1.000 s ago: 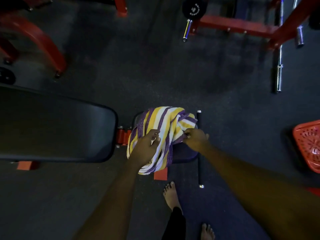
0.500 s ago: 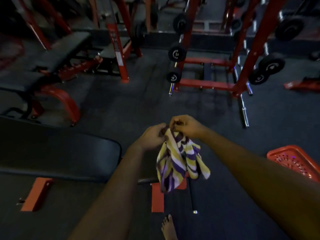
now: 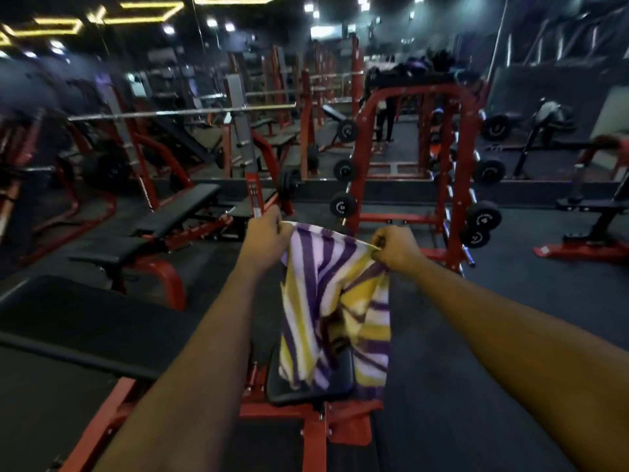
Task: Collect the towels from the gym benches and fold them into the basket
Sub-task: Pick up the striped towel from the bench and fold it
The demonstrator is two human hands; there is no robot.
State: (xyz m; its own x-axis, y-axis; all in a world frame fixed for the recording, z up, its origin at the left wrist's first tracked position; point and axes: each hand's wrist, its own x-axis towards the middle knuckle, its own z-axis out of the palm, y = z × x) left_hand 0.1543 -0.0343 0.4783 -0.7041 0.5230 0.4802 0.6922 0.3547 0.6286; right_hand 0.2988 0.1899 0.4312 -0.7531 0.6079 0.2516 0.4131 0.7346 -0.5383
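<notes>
Both arms extend forward at chest height. The left hand (image 3: pixel 265 229) pinches one top corner of the towel (image 3: pixel 335 311); the right hand (image 3: pixel 396 247) pinches the other. One striped towel is visible. It hangs below both grips, its lower edge over the seat pad of the bench (image 3: pixel 68 321).

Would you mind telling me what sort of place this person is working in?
A weight-training gym: a padded bench, a red rack carrying weight plates, and a long barbell on stands.
</notes>
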